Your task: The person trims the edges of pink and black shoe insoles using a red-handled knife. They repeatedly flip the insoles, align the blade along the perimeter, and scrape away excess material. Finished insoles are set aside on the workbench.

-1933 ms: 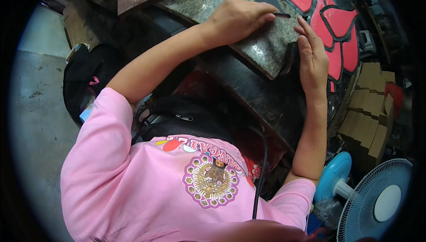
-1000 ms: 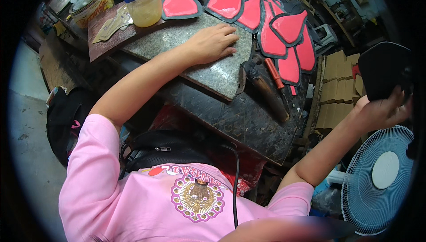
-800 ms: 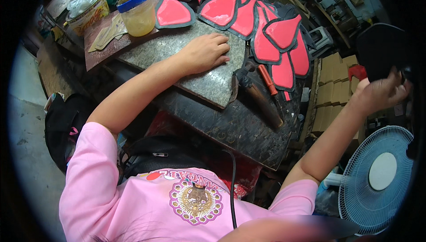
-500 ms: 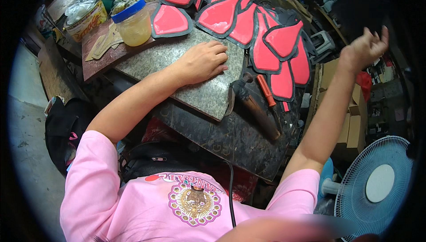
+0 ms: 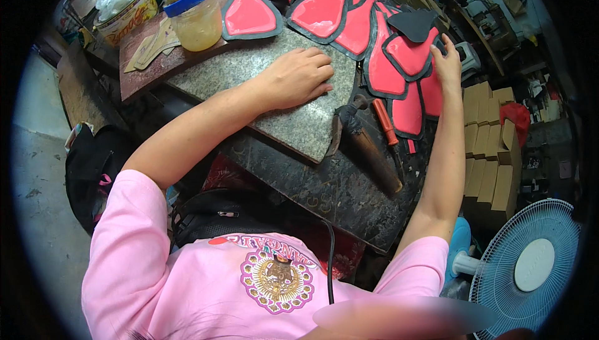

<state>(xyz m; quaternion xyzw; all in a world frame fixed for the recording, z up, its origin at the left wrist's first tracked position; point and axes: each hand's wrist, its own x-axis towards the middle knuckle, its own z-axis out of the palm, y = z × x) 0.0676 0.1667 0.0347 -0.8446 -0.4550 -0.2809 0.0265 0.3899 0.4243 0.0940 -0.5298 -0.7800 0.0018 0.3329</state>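
My left hand (image 5: pixel 297 79) rests on a grey speckled stone slab (image 5: pixel 262 68), its fingers loosely bent with no object visible in them. At the right edge of a pile of pink pieces with black borders (image 5: pixel 412 53), my right hand (image 5: pixel 448 68) has its thumb and fingers apart, by the border of one piece. A plain black flat piece (image 5: pixel 413 25) lies on top of that pile, just left of the right fingertips. Nearer to me, a hammer (image 5: pixel 368 146) with a wooden handle and a red-handled tool (image 5: pixel 385 121) lie on the dark table (image 5: pixel 299 181).
A jar with a blue lid (image 5: pixel 198 25) and yellowish contents stands on a reddish board (image 5: pixel 134 72) at the far left. Stacked cardboard boxes (image 5: pixel 490 153) are beyond my right arm. A fan (image 5: pixel 524 271) stands at the near right.
My right hand has come down and leftward from its raised place at the right to the pile's edge. The black piece beside it then now lies on the pink pieces. My left hand stays on the slab.
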